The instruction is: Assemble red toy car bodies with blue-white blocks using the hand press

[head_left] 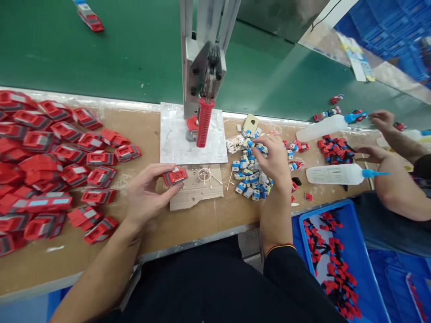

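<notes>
Factory assembly line, small-parts station. Hand press with red lever bolted upright on the worktop. Green conveyor belt runs right behind the press. Left of the press: big pile of identical red housings. Right of it: heap of small blue-white parts, glue bottles, a co-worker's forearm. Blue bin of red bits below, right of press.

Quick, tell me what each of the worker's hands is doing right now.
Left hand: closed on a small red part, held over the cardboard piece.
Right hand: fingers curled down into the pile of small blue and white pieces; a grip cannot be told.
</notes>
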Demonstrator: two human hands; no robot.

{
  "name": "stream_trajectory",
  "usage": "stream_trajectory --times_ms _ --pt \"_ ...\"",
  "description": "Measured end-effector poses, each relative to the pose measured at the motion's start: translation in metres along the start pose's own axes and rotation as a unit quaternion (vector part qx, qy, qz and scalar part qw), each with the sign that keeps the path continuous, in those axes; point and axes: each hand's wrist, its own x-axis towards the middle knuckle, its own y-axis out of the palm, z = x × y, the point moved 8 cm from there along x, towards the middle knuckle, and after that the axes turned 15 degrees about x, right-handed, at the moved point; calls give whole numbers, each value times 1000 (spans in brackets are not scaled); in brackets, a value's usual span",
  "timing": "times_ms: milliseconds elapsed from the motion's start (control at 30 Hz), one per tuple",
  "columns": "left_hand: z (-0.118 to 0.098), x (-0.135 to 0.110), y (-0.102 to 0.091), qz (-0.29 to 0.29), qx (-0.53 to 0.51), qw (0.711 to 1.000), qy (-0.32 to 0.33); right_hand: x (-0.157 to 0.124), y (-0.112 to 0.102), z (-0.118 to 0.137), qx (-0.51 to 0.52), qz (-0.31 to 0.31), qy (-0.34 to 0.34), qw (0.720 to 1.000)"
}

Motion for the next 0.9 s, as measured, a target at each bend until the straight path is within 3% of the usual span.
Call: stream_trajectory --times_ms 100,200,300,400,467,533,633,767,900 --pt "-2 1 1 2 -9 1000 8 19 27 -30 -128 119 59 983" --pt "-1 1 0 3 -5 1000 7 30 42 -45 -167 167 89 968" --pt "-1 0 -3 -13 -14 1000 5 28 29 -36 -104 127 68 984" --pt "-4 1 -2 -13 -53 998 10 16 2 1 66 19 -1 998" --pt "-8 1 1 -2 -87 996 9 3 -2 39 223 -17 -71 972" --pt "-9 0 4 8 -121 993 -2 -10 7 79 364 -8 -146 920" --pt "-10 -3 9 30 -171 985 -27 -21 31 113 485 -3 -177 856" --pt "-11 -8 16 62 -214 974 -43 -25 58 108 558 9 -117 822" --pt "-12 -11 19 76 -219 971 -53 -27 69 93 598 21 -74 798"
